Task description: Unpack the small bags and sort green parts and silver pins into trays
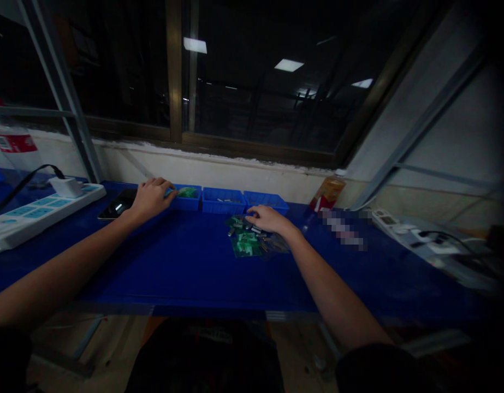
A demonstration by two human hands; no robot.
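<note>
My left hand point(152, 196) is at the left blue bin point(189, 204), its fingertips at the bin's left side near green bags inside; whether they hold anything is hidden. My right hand point(268, 218) is over a pile of small metal parts point(255, 230) and green plastic bags point(246, 244) on the blue table point(173, 262). Its thumb and fingers are bent close together at the pile's top edge, and what lies between them is too small to tell. The middle bin point(223, 202) holds a few small pieces. Behind my right hand is the right bin point(266, 201).
A dark phone point(118, 204) lies beside my left forearm. At the left are a white power strip point(47, 213) with a plugged charger and a large bottle point(16, 144). A drink bottle point(327, 194) lies at the back right, near another power strip point(415, 237) with cables.
</note>
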